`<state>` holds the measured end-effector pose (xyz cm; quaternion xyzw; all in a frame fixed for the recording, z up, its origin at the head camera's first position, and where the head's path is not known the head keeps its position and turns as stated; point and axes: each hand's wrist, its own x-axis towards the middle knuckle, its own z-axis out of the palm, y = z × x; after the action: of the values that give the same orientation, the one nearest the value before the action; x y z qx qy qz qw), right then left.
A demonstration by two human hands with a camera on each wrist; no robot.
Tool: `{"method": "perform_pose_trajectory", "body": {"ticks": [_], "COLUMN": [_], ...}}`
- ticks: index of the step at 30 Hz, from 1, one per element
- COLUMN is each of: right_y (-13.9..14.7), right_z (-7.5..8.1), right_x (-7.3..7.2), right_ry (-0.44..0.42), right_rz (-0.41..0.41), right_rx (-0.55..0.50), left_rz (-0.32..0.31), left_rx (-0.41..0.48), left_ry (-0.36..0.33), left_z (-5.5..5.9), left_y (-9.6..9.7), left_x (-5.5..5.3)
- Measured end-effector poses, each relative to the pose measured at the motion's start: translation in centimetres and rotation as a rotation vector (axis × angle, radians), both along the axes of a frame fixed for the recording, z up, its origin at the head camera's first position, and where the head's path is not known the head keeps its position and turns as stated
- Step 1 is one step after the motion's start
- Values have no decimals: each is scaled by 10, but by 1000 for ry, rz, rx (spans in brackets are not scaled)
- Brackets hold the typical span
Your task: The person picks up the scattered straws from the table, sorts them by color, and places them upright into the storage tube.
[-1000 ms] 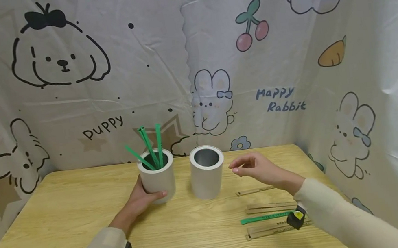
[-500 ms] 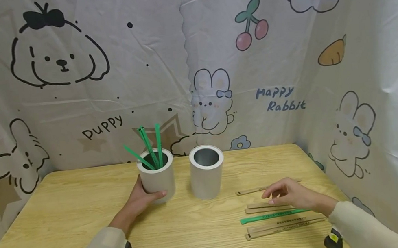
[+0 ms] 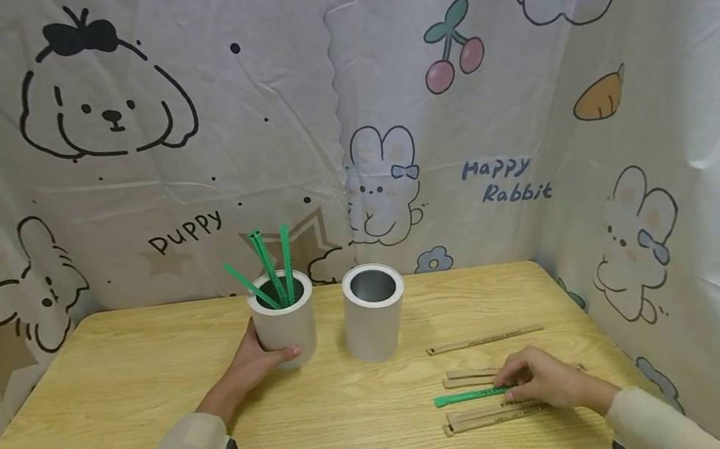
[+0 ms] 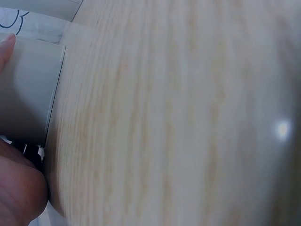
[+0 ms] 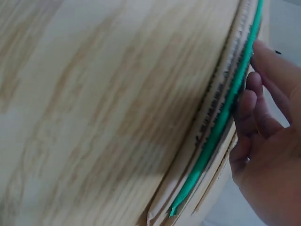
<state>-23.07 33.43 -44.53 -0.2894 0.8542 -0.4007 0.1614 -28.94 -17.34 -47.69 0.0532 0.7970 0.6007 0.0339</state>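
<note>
My left hand (image 3: 251,355) grips a white cylindrical cup (image 3: 295,332), thumb across its front. Several slim green wrapped sticks (image 3: 286,255) lean upright inside that cup. Beside it to the right stands a second white cup (image 3: 375,334), its dark inside showing nothing in it. On the right of the table, my right hand (image 3: 547,381) pinches a slim green wrapped stick (image 3: 466,397) with dark print, which lies flat. In the right wrist view the fingertips are right at this green stick (image 5: 221,125), with a beige wrapped stick (image 5: 188,150) alongside.
Beige wrapped sticks lie parallel around the green one: a pair nearer me (image 3: 482,416), others just behind (image 3: 467,377), and a single stick (image 3: 483,340) farther back. The wooden table (image 3: 149,367) meets a printed cloth (image 3: 285,151) behind and at both sides.
My right hand has moved from beside the second cup, right and toward me, down to the green stick, and now pinches it. The left hand stays on its cup.
</note>
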Motion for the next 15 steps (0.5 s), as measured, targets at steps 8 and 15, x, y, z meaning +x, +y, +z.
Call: {"method": "perform_pose_trajectory", "body": {"ticks": [8,15], "right_y": [-7,-10], "right_z": [-5,12], "right_x": [0,-3], "right_ry": [69,67], "right_rz": [-87,-81], "right_rx": [112,59], "left_rz": [6,11], "left_rx": [-3,6], "left_ry": [-3,0], "left_z": [0,-2], "left_y": [0,0], "left_x": [0,-1]}}
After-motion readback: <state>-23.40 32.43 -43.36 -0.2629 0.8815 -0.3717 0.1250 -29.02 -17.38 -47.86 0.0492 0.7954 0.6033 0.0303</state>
